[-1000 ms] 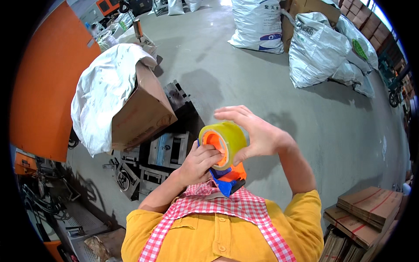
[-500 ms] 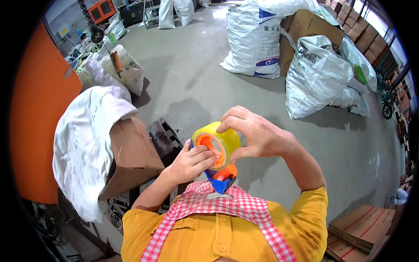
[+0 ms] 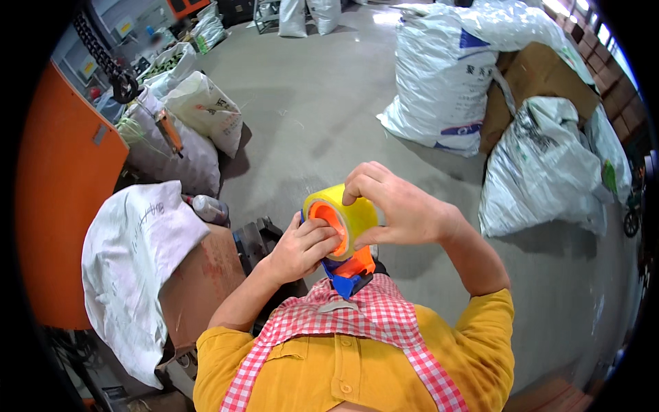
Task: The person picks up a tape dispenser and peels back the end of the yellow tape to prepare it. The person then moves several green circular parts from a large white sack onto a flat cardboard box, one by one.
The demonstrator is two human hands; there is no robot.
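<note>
In the head view we see both hands raised in front of the chest, working on a tape dispenser (image 3: 349, 269) that carries a roll of yellow tape (image 3: 353, 218) on an orange core. The left hand (image 3: 300, 248) is closed on the near left side of the roll, its fingers (image 3: 324, 238) curled against the orange core. The right hand (image 3: 398, 209) grips the roll from the right, with the fingertips laid over the top of the yellow band and the thumb under it. Both hands are thus clamped on the same roll and sit close together. The blue and orange body of the dispenser hangs below the roll, just above a red checked apron (image 3: 371, 323) worn over a yellow shirt (image 3: 329, 371). To the left stands a cardboard box (image 3: 199, 281) draped with a white sack (image 3: 130, 268), next to an orange cabinet (image 3: 58, 192). Far right, large white sacks (image 3: 446, 82) rest on the grey concrete floor (image 3: 322, 117).
</note>
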